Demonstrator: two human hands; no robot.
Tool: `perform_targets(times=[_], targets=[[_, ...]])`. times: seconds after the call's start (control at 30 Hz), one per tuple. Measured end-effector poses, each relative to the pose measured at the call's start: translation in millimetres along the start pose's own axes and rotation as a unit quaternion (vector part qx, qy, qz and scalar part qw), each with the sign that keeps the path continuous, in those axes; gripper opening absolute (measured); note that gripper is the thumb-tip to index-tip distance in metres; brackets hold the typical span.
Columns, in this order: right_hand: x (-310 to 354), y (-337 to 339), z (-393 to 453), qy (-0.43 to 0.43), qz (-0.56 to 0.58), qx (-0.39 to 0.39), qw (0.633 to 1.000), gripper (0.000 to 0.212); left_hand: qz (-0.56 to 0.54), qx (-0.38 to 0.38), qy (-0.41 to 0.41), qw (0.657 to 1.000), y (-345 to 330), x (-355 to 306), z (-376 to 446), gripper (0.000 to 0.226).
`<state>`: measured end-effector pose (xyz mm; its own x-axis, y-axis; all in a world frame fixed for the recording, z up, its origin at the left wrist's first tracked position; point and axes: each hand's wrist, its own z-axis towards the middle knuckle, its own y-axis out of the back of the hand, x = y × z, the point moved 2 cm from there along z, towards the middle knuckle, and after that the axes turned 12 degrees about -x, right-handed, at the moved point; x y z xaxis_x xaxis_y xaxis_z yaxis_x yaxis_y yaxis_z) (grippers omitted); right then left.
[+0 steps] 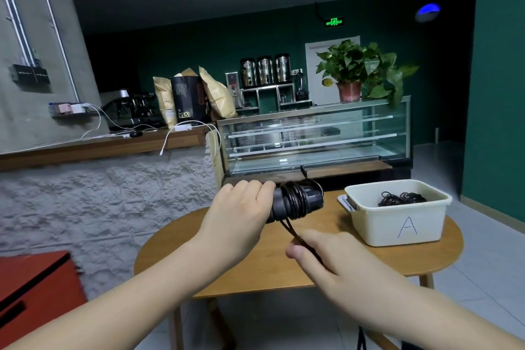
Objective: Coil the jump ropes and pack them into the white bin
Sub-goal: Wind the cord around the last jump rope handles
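The left hand (241, 207) was wrapped around the black jump rope handles (295, 202), holding them level above the wooden table (255, 261), with its fingers curled over the top of the left end. Several turns of thin black cord (292, 199) were wound around the middle of the handles, and a short loop stuck out past their right end. From under the handles a doubled strand of the cord ran down and to the right into the right hand (326, 256), which pinched it between thumb and fingers, lower and nearer to the camera than the left hand. The two hands were apart, joined only by that taut length of cord. To the right, on the same table, stood the white bin (397, 224) with a letter A drawn on its front wall; inside it lay a tangle of black rope (402, 198). Beyond the table was a glass display case (312, 139), with a potted plant (358, 68) on top near its right end. To the left ran a wooden counter (99, 146) above a rough grey wall, carrying white cables, paper bags (218, 94) and a coffee machine (133, 108). A red cabinet (37, 287) showed at the lower left corner.
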<state>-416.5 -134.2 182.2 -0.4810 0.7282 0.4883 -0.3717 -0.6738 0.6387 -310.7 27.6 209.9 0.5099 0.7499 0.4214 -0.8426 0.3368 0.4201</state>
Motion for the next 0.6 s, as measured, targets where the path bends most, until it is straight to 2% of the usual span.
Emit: perform_targets(times=[0.1, 0.23, 0.33, 0.43, 0.5, 0.6], targets=[[9, 15, 3, 0.041, -0.065, -0.013, 0.997, 0.035, 0.016, 0.014, -0.028, 0.999, 3, -6, -5, 0.031], [10, 38, 20, 0.078, -0.104, -0.057, 0.99, 0.026, 0.015, 0.028, -0.081, 0.996, 5, -11, -12, 0.038], [3, 51, 37, 0.08, -0.045, -0.044, 0.995, 0.019, -0.019, 0.014, -0.12, 0.992, 8, -12, -15, 0.032], [-6, 56, 54, 0.063, 0.038, 0.004, 0.997, 0.023, -0.075, -0.002, -0.145, 0.987, 14, -15, -15, 0.03], [-16, 54, 63, 0.048, 0.097, 0.018, 0.994, 0.022, -0.119, -0.016, -0.144, 0.982, 16, -16, -16, 0.03], [-38, 44, 71, 0.031, 0.149, 0.002, 0.988, 0.024, -0.191, -0.032, -0.108, 0.975, 21, -17, -15, 0.036]])
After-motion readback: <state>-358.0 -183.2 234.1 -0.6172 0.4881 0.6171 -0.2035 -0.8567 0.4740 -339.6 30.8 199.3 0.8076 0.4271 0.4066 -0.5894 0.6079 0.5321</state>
